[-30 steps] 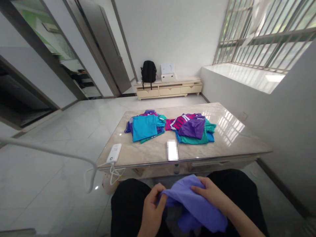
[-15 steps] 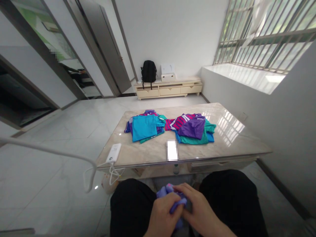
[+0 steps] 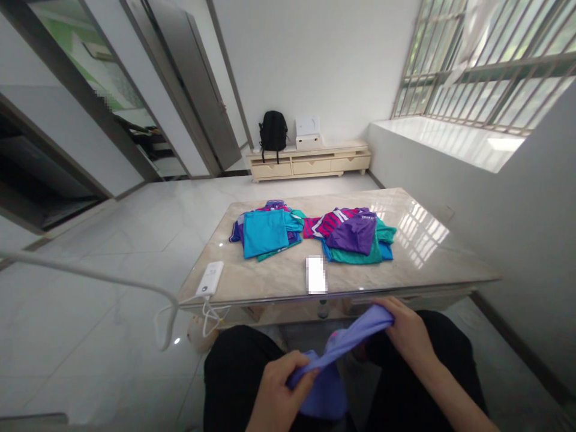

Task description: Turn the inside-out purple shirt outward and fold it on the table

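A lavender piece of cloth [image 3: 344, 348] with a small pink spot is stretched between my two hands above my lap. My left hand [image 3: 288, 378] pinches its lower left end between thumb and fingers. The upper right end is gripped by my right hand [image 3: 407, 333], higher and near the table's front edge. Part of the cloth hangs down below the taut edge; its full shape is not clear. On the table beyond lie a left pile of folded clothes [image 3: 265, 233], turquoise on top, and a right pile [image 3: 353, 235] with purple, striped pink and green garments.
The marble-topped table [image 3: 265, 279] stands before my knees. On it are a white power bank [image 3: 210, 279] with cables and a blurred-out white rectangle [image 3: 316, 275]. A white cable [image 3: 112, 282] crosses at left. Behind, a low cabinet [image 3: 310, 165] carries a black backpack [image 3: 273, 131].
The lavender cloth was bunched between my hands held close together. Now my right hand has moved up and right, pulling the cloth out into a slanting stretch.
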A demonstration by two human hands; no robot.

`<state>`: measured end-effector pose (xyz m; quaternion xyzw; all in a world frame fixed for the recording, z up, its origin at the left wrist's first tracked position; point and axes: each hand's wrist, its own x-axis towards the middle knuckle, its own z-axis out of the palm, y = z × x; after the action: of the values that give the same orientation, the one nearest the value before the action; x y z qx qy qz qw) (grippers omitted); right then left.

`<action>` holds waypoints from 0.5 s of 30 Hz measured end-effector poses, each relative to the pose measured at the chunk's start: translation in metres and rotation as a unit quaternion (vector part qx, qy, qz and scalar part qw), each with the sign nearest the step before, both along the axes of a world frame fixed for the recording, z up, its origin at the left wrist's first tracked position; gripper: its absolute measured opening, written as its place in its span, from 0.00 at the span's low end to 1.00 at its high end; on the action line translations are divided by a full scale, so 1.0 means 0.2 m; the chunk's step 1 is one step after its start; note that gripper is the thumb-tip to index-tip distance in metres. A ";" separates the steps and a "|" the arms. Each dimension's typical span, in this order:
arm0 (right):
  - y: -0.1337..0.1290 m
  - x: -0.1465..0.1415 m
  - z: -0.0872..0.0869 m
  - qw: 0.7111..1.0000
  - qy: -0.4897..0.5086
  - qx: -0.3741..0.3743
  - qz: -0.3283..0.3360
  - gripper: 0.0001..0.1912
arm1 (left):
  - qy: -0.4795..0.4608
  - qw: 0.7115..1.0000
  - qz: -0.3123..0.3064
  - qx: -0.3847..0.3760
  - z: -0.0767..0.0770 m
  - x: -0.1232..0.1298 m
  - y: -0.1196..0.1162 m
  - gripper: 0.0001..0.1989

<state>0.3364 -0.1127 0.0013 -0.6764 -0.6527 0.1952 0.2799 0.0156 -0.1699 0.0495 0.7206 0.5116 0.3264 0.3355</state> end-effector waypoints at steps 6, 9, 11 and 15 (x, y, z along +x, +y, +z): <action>-0.02 0.15 0.35 0.978 0.130 -0.121 0.113 0.17 | -0.026 0.998 0.058 0.003 0.02 -0.14 0.16 0.13; -0.08 0.18 0.54 0.953 0.251 -0.119 0.119 0.16 | -0.028 0.999 0.011 -0.024 0.01 -0.15 0.18 0.08; -0.15 0.17 0.64 0.928 0.334 -0.120 0.117 0.17 | -0.015 0.996 -0.055 -0.065 0.00 -0.12 0.17 0.05; -0.26 0.09 0.73 0.871 0.477 -0.117 0.011 0.20 | -0.004 0.991 -0.104 -0.086 -0.06 -0.06 0.16 0.11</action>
<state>0.3551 -0.1656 0.1465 -0.5216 -0.4192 0.5720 0.4743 0.0029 -0.1386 0.0380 0.7370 0.4585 0.2472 0.4307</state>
